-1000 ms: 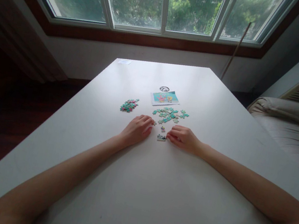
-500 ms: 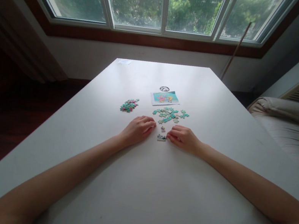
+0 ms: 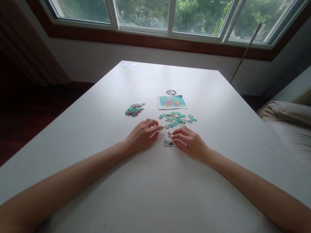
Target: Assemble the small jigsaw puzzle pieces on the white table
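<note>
My left hand (image 3: 142,134) rests on the white table (image 3: 144,195), fingers loosely curled and slightly apart, tips close to the spread of teal puzzle pieces (image 3: 176,119). My right hand (image 3: 188,141) lies just right of it, fingers stretched toward a tiny purple piece (image 3: 169,134) and touching it. A small joined cluster of pieces (image 3: 168,143) lies between the two hands. A reference picture card (image 3: 171,101) lies beyond the teal pieces. A separate heap of pink and teal pieces (image 3: 134,109) sits to the left.
A small round dark object (image 3: 171,92) lies behind the card. A paper scrap (image 3: 129,64) sits at the table's far left corner. A bed with grey bedding (image 3: 307,127) stands to the right, a stick (image 3: 245,52) leans by the window.
My right hand slid forward and left to the small purple piece. My left hand's fingers spread a little toward the teal pieces.
</note>
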`<state>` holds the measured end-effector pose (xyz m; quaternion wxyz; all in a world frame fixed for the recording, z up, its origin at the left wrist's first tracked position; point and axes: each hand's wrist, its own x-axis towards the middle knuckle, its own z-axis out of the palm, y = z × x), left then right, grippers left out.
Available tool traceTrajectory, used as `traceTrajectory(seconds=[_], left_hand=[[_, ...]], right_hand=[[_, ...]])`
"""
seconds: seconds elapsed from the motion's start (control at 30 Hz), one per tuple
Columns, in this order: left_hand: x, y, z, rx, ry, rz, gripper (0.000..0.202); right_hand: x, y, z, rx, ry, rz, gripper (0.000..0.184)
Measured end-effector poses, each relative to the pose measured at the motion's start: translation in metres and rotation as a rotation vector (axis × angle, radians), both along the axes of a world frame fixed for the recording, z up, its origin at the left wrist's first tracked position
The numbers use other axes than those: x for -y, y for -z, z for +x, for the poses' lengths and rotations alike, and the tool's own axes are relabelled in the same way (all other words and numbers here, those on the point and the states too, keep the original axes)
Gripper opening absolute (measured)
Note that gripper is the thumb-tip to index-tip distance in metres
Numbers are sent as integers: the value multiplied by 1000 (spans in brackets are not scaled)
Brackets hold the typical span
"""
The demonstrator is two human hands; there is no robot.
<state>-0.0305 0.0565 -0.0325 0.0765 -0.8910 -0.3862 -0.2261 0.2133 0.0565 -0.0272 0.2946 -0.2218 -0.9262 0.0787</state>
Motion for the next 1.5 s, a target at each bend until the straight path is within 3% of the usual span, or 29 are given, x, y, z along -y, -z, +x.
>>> traceTrajectory(seconds=[0.33,0.57,1.13,1.5], left_hand=[[1,-1,0,57,81,-97,19],[4,-4,0,128,-90,-32,18],[2,-1,0,135,153,-89,24],[3,-3,-1,122,199,-127,28]], right_hand=[[-1,0,-3,45,-16,-7,16],[-2,0,-3,42,-12,5,19],[-4,2,-2,90,-24,26,26],[-4,4,-2,98,-7,32,27]])
